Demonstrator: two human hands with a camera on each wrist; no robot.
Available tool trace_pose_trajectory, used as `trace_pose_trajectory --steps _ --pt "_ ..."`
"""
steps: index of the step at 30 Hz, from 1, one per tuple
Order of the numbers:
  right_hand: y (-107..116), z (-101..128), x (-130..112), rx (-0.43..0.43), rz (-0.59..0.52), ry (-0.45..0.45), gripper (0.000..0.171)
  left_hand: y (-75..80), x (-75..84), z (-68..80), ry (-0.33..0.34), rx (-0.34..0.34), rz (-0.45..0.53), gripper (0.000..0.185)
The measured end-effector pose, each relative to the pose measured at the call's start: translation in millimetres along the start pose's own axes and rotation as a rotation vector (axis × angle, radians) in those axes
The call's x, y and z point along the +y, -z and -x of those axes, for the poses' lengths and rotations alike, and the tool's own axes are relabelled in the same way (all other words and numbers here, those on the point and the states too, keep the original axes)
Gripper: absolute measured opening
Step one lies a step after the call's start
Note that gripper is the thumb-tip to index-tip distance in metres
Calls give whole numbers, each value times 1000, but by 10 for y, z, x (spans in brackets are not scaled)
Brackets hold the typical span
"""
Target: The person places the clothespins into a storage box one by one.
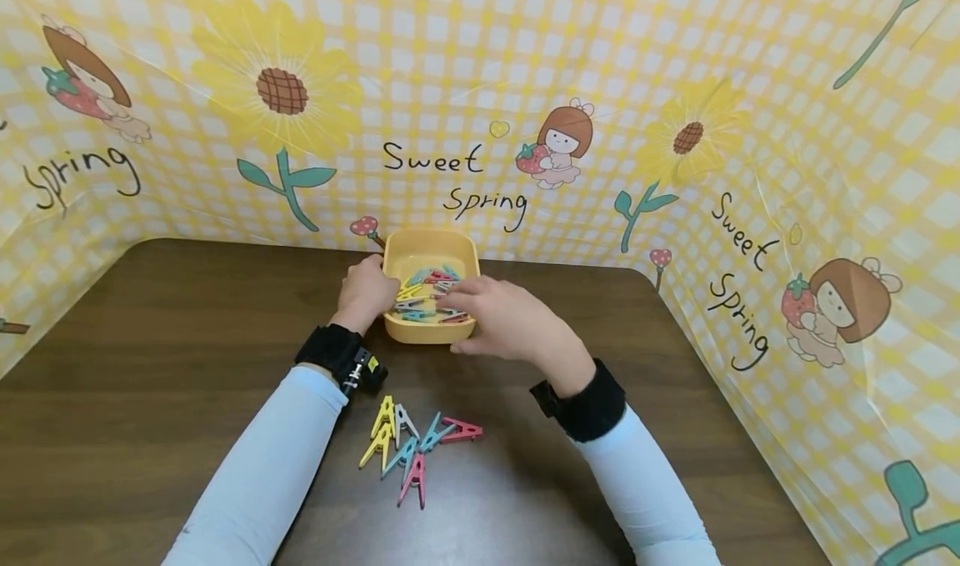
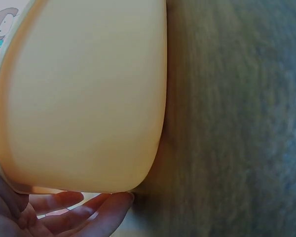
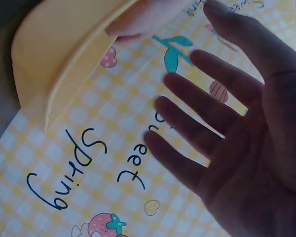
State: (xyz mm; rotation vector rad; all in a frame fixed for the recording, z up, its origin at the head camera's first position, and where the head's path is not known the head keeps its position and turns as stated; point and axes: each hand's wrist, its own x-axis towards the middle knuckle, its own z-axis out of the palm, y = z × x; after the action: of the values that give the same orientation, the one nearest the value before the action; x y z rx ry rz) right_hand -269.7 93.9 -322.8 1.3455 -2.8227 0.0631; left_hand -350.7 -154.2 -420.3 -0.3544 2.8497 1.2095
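Observation:
At the table's far side stands a yellow plastic box (image 1: pixel 429 333) holding several small clothespins (image 1: pixel 410 291) in yellow, blue, red and white. My left hand (image 1: pixel 366 293) grips the box by its left side, its thumb at the rim. In the left wrist view the fingers (image 2: pixel 111 212) of that hand curl against the outer wall. Over the box's right rim hovers my right hand (image 1: pixel 513 320), holding nothing. Its fingers (image 3: pixel 202 94) are spread and nearly straight in the right wrist view. The right hand hides part of the box's contents.
Closer to me, a loose group of clothespins lies on the brown table (image 1: pixel 187 383): yellow ones (image 1: pixel 384 417), a white one (image 1: pixel 404 424), blue ones (image 1: pixel 433 434) and pink ones (image 1: pixel 461 430). A yellow checked cloth (image 1: pixel 420 74) walls the back and both sides.

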Motion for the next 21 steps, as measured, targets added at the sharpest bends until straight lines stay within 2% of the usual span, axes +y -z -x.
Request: trace_pose_trajectory --steps 6,12,15,21 --pt "-117 147 -172 -194 -46 -90 67 -13 -2 -11 -14 20 -19 55" --pt "-236 160 -344 -391 -49 -215 71 -10 -15 -14 -8 5 -28 56" --pt "-310 126 -437 -438 -25 -201 67 -6 -22 -16 -8 11 -27 57" --pt "-438 92 -566 -454 8 -177 52 0 -17 -21 -7 8 -25 57"
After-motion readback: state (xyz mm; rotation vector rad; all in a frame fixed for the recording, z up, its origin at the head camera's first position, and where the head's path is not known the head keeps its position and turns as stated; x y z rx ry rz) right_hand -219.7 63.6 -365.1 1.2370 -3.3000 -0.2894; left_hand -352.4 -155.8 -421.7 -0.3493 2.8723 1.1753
